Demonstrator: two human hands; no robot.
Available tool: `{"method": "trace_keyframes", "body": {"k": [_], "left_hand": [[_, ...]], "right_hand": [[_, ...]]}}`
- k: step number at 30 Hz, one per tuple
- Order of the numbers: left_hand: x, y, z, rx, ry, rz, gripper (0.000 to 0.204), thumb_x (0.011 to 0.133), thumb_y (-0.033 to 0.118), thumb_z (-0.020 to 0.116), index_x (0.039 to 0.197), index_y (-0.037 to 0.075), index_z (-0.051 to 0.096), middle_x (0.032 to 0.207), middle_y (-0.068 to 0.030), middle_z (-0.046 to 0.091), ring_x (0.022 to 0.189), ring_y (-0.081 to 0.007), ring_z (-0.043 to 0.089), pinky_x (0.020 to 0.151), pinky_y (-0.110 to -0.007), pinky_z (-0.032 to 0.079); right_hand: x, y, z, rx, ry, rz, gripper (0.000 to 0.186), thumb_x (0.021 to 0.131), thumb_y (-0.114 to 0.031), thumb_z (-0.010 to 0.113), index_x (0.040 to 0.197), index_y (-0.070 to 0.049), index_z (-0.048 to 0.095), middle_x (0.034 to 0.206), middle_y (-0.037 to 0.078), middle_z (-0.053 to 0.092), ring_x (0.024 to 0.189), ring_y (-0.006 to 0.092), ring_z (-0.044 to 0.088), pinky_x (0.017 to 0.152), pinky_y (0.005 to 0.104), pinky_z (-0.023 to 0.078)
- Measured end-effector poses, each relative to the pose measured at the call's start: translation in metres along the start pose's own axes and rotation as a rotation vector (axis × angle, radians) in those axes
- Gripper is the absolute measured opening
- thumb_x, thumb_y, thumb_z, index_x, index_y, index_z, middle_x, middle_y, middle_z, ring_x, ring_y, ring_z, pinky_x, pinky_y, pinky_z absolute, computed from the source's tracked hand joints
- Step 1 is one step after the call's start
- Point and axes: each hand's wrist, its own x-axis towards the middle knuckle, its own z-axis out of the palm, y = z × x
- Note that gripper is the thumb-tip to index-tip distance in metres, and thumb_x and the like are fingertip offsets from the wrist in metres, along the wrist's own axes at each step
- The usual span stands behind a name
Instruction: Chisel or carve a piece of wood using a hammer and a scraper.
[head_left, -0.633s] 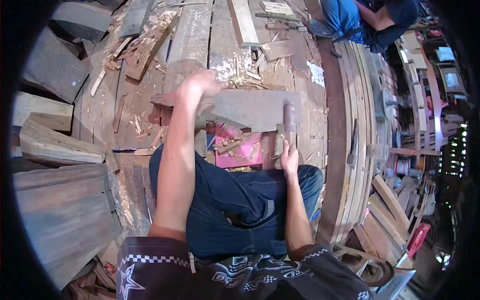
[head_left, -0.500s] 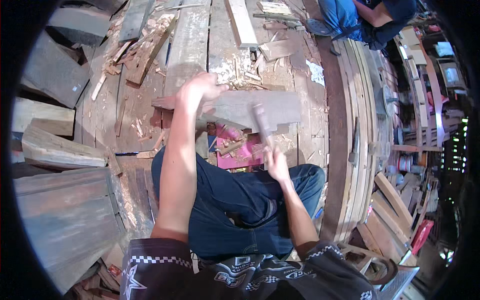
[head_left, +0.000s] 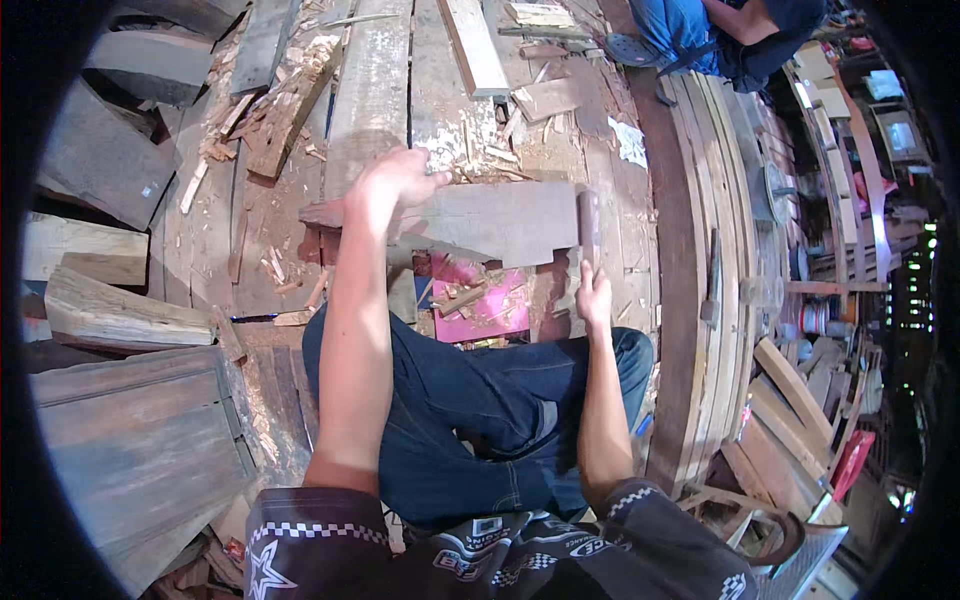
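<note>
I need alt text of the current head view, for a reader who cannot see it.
The left hand lies over the left part of a grey wooden board; the right hand grips a rod-shaped tool near the board's right end. Wood scraps litter a pink sheet before the seated person.

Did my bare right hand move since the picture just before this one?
Yes: the bare right hand moved rightward, farther from the flat pink sheet.

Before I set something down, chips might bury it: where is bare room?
The plank beyond the left hand looks mostly bare, between split timber and pale batten. So does the grey panel below the pale block. Crowded: the pink sheet, under wood scraps.
</note>
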Motion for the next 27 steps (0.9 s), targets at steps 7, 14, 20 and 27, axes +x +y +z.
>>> {"method": "trace_keyframes", "body": {"k": [7,14,20,27], "left_hand": [[-0.012,0.006,-0.008,-0.018,-0.005,-0.042,0.056,0.090,0.042,0.054,0.125,-0.001,0.051,0.125,-0.0240,0.053,0.119,-0.0339,0.050,0.101,-0.041,0.039],[-0.010,0.001,-0.001,0.024,-0.022,-0.011,0.061,0.088,0.042,0.056,0.127,-0.004,0.048,0.127,-0.0235,0.051,0.119,-0.0341,0.050,0.102,-0.038,0.038],[-0.006,0.019,-0.006,0.008,-0.076,-0.006,0.062,0.090,0.042,0.053,0.132,-0.003,0.043,0.130,-0.0245,0.048,0.123,-0.0337,0.046,0.105,-0.037,0.035],[0.002,-0.002,0.004,0.005,0.010,0.024,0.056,0.090,0.041,0.054,0.127,-0.001,0.049,0.126,-0.0228,0.053,0.119,-0.0333,0.050,0.101,-0.039,0.039]], "right_hand": [[-0.005,-0.003,-0.005,-0.105,-0.192,-0.262,0.046,0.093,-0.035,0.049,0.086,0.010,0.054,0.076,0.035,0.057,0.077,0.0485,0.060,0.062,0.0516,0.046],[-0.009,-0.012,0.006,-0.135,-0.175,-0.308,0.044,0.094,-0.036,0.048,0.087,0.007,0.053,0.078,0.034,0.057,0.081,0.0491,0.059,0.069,0.0498,0.045],[0.009,-0.003,-0.003,-0.070,-0.020,-0.023,0.044,0.094,-0.035,0.047,0.084,0.007,0.054,0.074,0.031,0.057,0.072,0.0456,0.061,0.062,0.0482,0.045],[0.004,-0.041,-0.018,-0.033,-0.114,0.120,0.043,0.093,-0.033,0.046,0.087,0.008,0.055,0.077,0.034,0.059,0.079,0.0492,0.060,0.067,0.0533,0.046]]}}
